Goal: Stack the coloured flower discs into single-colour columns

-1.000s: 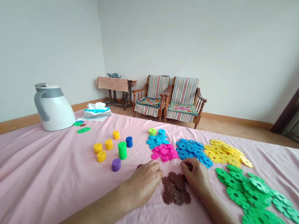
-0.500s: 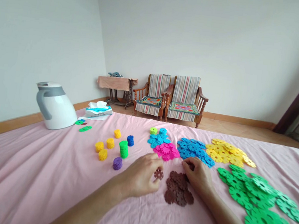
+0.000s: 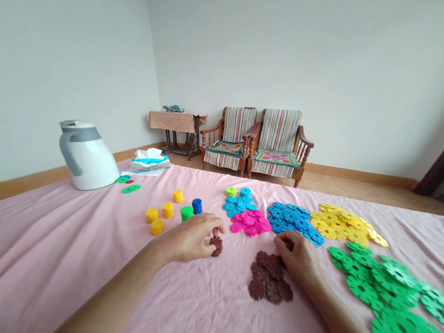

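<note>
Over the last second the left hand [image 3: 193, 238] has drawn away from the brown pile [image 3: 269, 281] toward the left, and now sits just left of the frame's centre. There, its thumb and fingers curve around a brown flower piece [image 3: 217, 247]; whether they pinch it or merely rest beside it, and whether it is one disc or a short stack, I cannot tell. The purple stack, in view half a second ago, is now hidden behind this hand, and the green stack [image 3: 186, 213] is partly covered. The right hand [image 3: 300, 255] has stayed at the pile's upper right, fingertips close together, their contents unclear. The shift seems to leave this brown piece clearly apart from the loose pile, which lies below centre on the pink cloth [image 3: 189, 312].
</note>
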### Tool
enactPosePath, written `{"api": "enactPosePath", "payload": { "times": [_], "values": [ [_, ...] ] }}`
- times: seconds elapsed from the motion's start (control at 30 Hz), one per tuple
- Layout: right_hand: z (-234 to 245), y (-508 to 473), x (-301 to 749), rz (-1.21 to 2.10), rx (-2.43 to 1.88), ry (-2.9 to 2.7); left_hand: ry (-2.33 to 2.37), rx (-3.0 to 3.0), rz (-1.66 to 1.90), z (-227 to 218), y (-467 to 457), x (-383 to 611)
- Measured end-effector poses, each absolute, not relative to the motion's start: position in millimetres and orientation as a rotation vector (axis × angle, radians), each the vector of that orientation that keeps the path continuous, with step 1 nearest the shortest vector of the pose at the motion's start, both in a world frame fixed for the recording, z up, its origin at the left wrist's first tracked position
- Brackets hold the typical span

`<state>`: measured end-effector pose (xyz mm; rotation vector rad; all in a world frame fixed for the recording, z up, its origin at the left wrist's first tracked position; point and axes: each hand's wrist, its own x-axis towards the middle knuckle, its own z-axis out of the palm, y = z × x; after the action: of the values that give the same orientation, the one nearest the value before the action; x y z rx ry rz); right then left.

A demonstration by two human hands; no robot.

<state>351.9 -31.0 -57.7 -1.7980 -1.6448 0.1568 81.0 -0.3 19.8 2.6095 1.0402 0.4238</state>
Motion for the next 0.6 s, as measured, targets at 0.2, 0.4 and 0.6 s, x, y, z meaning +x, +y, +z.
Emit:
{"api": "enactPosePath", "payload": {
  "times": [0.2,0.4,0.6],
  "values": [
    [-58.8,-30.5,352.4,0.148,-1.789,-1.639,1.071,2.637,0.339,17.8,-0.4,80.3],
    [-55.2,-31.3,350.9,0.177,-1.783,-1.594,1.002,2.628,0.521,22.2,-6.6,92.6],
    [-45.5,-35.0,349.7,0.173,-1.814,-1.307,0.669,2.634,0.437,12.1,-39.5,127.1]
  ]
}}
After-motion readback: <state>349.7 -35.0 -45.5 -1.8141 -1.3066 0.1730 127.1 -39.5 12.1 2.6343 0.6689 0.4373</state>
